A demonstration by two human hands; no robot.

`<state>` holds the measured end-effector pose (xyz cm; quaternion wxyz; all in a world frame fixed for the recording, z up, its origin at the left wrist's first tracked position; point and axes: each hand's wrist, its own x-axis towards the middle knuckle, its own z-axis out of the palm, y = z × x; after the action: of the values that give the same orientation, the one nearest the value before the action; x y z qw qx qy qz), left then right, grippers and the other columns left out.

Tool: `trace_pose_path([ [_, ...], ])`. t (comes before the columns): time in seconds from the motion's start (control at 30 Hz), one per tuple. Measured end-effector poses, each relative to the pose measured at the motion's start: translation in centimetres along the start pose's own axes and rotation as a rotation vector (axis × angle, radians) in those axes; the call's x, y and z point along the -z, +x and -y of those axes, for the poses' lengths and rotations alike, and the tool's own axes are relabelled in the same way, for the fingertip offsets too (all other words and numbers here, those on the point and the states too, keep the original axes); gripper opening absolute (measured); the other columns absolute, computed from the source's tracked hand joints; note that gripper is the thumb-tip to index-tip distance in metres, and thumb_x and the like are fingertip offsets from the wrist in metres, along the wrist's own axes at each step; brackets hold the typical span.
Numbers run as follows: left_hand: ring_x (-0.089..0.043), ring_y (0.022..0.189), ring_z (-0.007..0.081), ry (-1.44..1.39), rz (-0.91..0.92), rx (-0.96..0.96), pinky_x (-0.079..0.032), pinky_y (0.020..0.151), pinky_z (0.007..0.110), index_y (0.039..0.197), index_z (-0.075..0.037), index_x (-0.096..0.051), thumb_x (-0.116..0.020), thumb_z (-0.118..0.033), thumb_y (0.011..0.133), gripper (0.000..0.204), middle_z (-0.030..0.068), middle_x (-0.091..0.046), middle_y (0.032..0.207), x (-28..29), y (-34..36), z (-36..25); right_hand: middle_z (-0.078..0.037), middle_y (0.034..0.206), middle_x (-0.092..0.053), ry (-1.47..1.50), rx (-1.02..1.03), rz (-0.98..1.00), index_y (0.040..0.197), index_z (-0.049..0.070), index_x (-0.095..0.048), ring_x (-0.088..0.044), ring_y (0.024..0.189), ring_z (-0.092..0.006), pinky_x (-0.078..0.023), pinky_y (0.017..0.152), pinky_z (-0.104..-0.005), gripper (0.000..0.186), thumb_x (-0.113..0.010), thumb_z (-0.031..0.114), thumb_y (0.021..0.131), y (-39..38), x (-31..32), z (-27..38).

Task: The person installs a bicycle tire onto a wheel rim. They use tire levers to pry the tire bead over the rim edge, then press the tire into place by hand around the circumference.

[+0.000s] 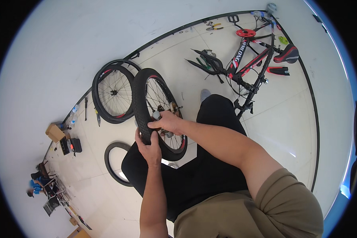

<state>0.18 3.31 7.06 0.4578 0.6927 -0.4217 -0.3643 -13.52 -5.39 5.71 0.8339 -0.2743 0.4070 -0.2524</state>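
A bicycle wheel [140, 99] with a black knobby tyre stands tilted between my knees. My left hand [148, 150] is closed around the near part of its tyre, thumb on one side and fingers on the other. My right hand [167, 122] grips the wheel a little farther up, its thumb lying against the tyre's side. Close by my right fingers a rounded grey piece [156, 115] shows against the spokes; what it belongs to is hidden. Left of this wheel, a second spoked wheel [114, 92] leans by the wall with a loose tyre around it.
A black and red bicycle frame [242, 59] lies on the floor ahead right, beside a saddle [286, 54]. A bare tyre [109, 164] lies by my left knee. Pliers [214, 27] rest near the wall. A cardboard box [54, 133] and toolbox [73, 145] stand left; a person [36, 185] is farther off.
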Motion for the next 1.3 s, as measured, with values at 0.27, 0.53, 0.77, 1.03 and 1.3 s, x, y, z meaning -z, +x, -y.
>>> trace_pose_path([
  [0.27,-0.06,0.108,0.0219,0.023,-0.044,0.008,-0.049,0.096,0.034,0.143,0.008,-0.042,-0.069,-0.034,0.099,0.066,0.0175,-0.063,0.122,0.3,-0.7,1.2,-0.004,0.1,-0.068,-0.009,-0.069,-0.014,0.112,0.004,-0.07,-0.061,0.091,-0.0147,-0.051,0.067,-0.0336,0.026,-0.072,0.023,0.094,-2.2,-1.6,-1.6],
  [0.53,-0.066,0.081,0.0143,-0.168,0.055,0.108,-0.056,0.069,0.029,0.141,-0.001,-0.048,-0.071,-0.029,0.097,0.057,0.0095,-0.068,0.105,-0.6,-3.0,1.0,-0.003,0.089,-0.066,0.197,-0.044,-0.052,0.107,0.009,-0.065,-0.062,0.07,-0.0151,-0.051,0.053,-0.0322,0.027,-0.068,0.034,0.098,-2.7,-0.6,-4.7],
  [0.77,-0.07,0.09,0.0313,0.069,0.083,-0.049,-0.056,0.081,0.041,0.142,-0.009,-0.05,-0.077,-0.032,0.089,0.064,0.0179,-0.068,0.111,-1.3,-4.9,-0.9,-0.006,0.104,-0.07,0.276,-0.036,0.017,0.115,0.007,-0.065,-0.068,0.091,-0.022,-0.056,0.078,-0.0394,0.029,-0.06,0.034,0.103,-3.9,2.5,-5.7],
  [1.03,-0.067,0.109,0.0362,0.183,0.059,-0.054,-0.053,0.093,0.042,0.143,-0.004,-0.051,-0.08,-0.021,0.08,0.071,0.0222,-0.068,0.119,-1.4,-6.1,0.2,-0.006,0.12,-0.069,0.254,-0.095,0.087,0.128,0.009,-0.063,-0.065,0.111,-0.0231,-0.05,0.099,-0.0415,0.036,-0.061,0.034,0.102,-5.5,3.2,-5.2],
  [1.3,-0.068,0.106,0.0411,0.179,0.192,-0.037,-0.053,0.091,0.046,0.143,-0.004,-0.049,-0.077,-0.025,0.085,0.068,0.0249,-0.069,0.115,-0.5,-5.9,-0.3,-0.004,0.099,-0.07,0.25,-0.006,-0.094,0.111,0.009,-0.067,-0.067,0.08,-0.0206,-0.056,0.069,-0.0378,0.025,-0.067,0.031,0.099,-5.9,2.3,-6.3],
])
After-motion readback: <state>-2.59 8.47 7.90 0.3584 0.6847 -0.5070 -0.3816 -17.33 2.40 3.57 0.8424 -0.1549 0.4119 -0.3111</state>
